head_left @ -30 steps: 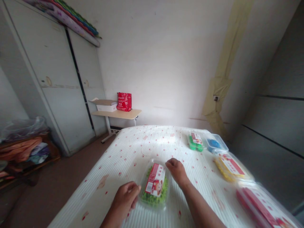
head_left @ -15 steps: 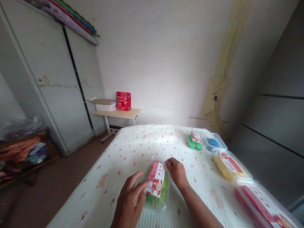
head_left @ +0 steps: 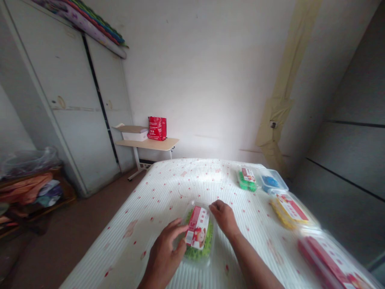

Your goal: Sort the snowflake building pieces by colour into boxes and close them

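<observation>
A clear plastic container (head_left: 197, 230) with green contents and a red-and-white label lies in front of me on the patterned bed cover. My left hand (head_left: 168, 248) is at its left side, thumb and fingers apart, with the fingertips at the edge of the label. At the far right corner, the bent fingers of my right hand (head_left: 223, 214) pinch the container's rim. Its fingertips are partly hidden, and the container rests on the cover.
Along the right side of the bed cover (head_left: 120, 245) stand a box with green pieces (head_left: 247, 180), a box with a blue item (head_left: 274, 181), a yellow-filled box (head_left: 291, 210) and a pink-filled box (head_left: 333, 259). A small table (head_left: 162, 144) with a red bag (head_left: 157, 128) is behind.
My left hand's fingers have shifted slightly, with the index finger reaching further onto the label's edge. My right hand stays at the container's far right corner.
</observation>
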Demonstrator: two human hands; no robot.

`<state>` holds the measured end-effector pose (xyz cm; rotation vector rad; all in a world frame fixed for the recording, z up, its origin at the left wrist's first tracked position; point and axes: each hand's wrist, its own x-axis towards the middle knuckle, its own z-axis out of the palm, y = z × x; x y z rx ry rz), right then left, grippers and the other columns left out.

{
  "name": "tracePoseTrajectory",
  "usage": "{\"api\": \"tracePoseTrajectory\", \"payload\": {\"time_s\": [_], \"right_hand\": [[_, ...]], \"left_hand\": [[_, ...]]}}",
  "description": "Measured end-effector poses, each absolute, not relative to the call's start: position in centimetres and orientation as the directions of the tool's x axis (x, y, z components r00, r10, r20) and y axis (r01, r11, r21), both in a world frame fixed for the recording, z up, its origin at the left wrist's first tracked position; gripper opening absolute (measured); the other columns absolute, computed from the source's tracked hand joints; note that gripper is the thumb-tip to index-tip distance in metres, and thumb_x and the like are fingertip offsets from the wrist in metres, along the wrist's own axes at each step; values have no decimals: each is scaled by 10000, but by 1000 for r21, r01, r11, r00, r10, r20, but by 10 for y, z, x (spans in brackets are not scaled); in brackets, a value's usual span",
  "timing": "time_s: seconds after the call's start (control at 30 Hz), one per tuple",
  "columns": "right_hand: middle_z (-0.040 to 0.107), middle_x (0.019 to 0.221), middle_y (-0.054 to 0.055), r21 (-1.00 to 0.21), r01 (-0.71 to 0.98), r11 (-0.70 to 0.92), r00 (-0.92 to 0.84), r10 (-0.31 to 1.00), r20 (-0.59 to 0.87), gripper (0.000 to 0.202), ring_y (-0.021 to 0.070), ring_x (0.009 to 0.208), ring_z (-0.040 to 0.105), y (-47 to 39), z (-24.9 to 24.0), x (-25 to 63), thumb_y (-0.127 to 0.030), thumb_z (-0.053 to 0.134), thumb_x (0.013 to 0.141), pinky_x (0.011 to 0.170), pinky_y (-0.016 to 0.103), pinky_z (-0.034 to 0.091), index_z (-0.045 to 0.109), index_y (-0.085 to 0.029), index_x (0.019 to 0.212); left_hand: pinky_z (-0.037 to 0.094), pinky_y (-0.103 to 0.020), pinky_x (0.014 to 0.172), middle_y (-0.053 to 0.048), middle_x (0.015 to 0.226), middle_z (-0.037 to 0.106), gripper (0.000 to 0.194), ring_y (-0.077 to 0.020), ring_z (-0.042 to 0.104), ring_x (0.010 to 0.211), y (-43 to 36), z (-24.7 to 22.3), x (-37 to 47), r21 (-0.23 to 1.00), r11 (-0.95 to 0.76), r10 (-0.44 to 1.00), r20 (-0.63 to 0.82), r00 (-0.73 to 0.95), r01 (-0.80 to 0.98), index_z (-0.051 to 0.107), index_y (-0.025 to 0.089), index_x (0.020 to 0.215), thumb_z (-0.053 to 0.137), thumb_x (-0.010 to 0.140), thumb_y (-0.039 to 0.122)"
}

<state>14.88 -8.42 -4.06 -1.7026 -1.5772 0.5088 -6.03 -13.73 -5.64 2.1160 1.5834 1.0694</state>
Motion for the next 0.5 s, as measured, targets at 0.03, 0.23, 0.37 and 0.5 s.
{"api": "tracePoseTrajectory", "payload": {"time_s": [0.03, 0.23, 0.37, 0.5], "right_hand": [[640, 663, 24, -726, 686, 44, 160, 964, 210, 257, 138, 623, 572, -86, -38, 149, -311, 430, 805, 582, 226, 392, 627, -177, 711], [638, 878, 83, -672, 704, 229, 113, 898, 425, 344, 161, 800, 591, -94, -31, 146, -356, 369, 866, 734, 257, 438, 662, -175, 840], [639, 932, 121, -629, 717, 300, 116, 839, 532, 328, 200, 906, 561, -96, -22, 138, -337, 395, 861, 836, 318, 429, 660, -144, 872], [641, 977, 122, -656, 659, 368, 64, 842, 536, 351, 197, 951, 552, -99, -8, 134, -345, 377, 878, 871, 329, 421, 655, -140, 943]], "left_hand": [[442, -358, 923, -67, 1125, 631, 308, -205, 572, 1048, -137, -56, -60, 629, -364, 911, 395, 121, 687, 687, 254, 957, 497, 719, 209], [471, -301, 873, -59, 1029, 676, 290, -186, 614, 961, -137, -62, -62, 703, -373, 887, 462, 11, 606, 693, 237, 926, 454, 763, 233], [503, -270, 756, -57, 882, 705, 228, -186, 640, 822, -136, -56, -62, 821, -314, 906, 409, -107, 476, 697, 206, 849, 523, 715, 265], [490, -247, 609, -47, 739, 700, 282, -169, 628, 672, -135, -52, -66, 977, -112, 969, 148, -198, 184, 695, 160, 840, 625, 650, 356]]}}
